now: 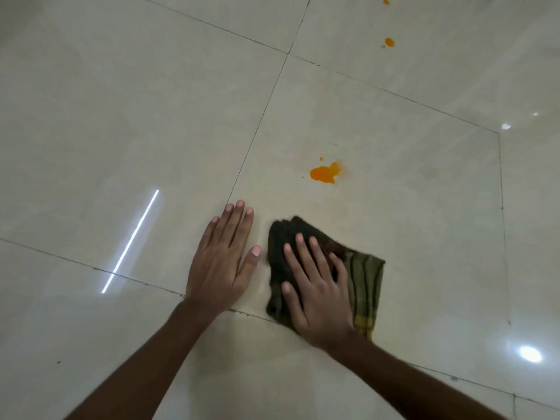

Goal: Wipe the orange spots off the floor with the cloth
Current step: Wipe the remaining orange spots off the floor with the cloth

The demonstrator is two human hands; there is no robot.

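The glossy cream tile floor (394, 122) carries only lamp reflections and dark grout lines around the work — nothing stands between the cloth (362, 277) and the spots. The largest orange spot (325, 173) lies just beyond the cloth, on the same tile. Two smaller orange spots (389, 42) sit well beyond it, past a grout line. The right hand (318, 295) lies flat, fingers spread, pressing the dark green striped cloth to the floor. The left hand (222, 262) rests just beside the cloth, flat and released on bare tile. Open floor surrounds the cloth on every side — one grout line runs under its near edge.
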